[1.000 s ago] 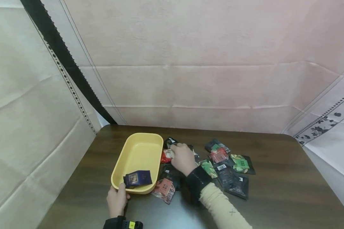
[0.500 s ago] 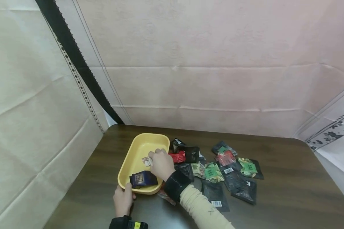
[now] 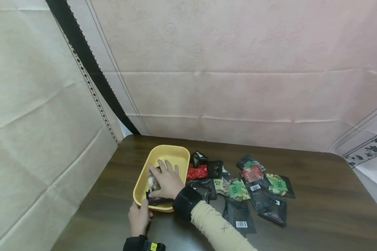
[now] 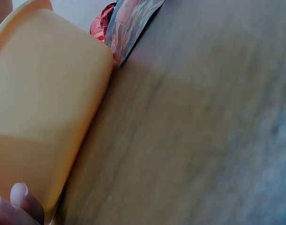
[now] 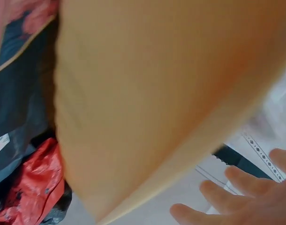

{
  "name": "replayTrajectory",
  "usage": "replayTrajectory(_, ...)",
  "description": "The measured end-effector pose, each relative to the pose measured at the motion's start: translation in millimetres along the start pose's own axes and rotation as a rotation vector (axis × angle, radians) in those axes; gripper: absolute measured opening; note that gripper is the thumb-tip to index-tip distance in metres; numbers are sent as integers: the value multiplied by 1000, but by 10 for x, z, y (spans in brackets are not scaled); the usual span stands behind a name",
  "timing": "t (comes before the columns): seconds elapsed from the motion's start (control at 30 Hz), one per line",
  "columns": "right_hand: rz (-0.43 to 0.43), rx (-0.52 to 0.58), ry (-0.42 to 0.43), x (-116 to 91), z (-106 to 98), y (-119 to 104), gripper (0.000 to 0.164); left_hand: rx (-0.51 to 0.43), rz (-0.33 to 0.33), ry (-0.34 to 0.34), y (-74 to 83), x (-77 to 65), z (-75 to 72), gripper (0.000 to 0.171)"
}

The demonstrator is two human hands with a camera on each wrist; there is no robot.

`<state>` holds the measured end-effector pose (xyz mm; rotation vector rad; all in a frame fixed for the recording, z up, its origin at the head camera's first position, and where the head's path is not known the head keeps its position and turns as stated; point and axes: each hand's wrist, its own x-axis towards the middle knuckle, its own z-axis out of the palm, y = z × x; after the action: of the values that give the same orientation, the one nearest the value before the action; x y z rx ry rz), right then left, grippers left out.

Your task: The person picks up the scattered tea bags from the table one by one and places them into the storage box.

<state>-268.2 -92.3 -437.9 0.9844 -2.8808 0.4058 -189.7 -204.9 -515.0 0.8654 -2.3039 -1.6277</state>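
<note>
A yellow plastic tub stands on the left half of the table. My left hand grips its near left corner, thumb at the rim and other fingers against the outside wall. Over the tub's inside, my right hand has its fingers spread and straight. Beneath that hand a small whitish packet lies partly hidden, along with a dark blue packet at the near end. Whether the right fingers touch either packet, I cannot tell. The right wrist view has those spread fingertips beyond the tub's rim.
Right beside the tub lie a shiny red packet, a black packet and several others. More black and green-labelled packets make a loose pile farther right. Dark wood table surrounds them, and pale cloth hangs behind.
My right hand has moved left from the packets into the tub, carrying the whitish packet, and its fingers have spread off it. The left hand stays on the tub's corner. The head view has shifted slightly.
</note>
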Motion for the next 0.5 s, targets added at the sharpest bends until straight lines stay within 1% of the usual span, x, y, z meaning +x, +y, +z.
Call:
replayTrajectory(0.07,-3,2,-11,-32,-9,41,90,-9,1,-8,3,-4,13,24)
replayTrajectory(0.17,-8,-13,-15,-76,-26,98,86,-21,-5,-14,9,-7,27,25)
replayTrajectory(0.27,-5,-28,1,-125,-27,171,81,-35,-20,-20,8,-4,42,26)
replayTrajectory(0.4,23,-59,26,-211,-57,303,77,-51,-36,-17,-2,4,36,27)
replayTrajectory(0.5,52,-56,34,-298,-108,420,75,-56,-44,-5,-11,16,11,26)
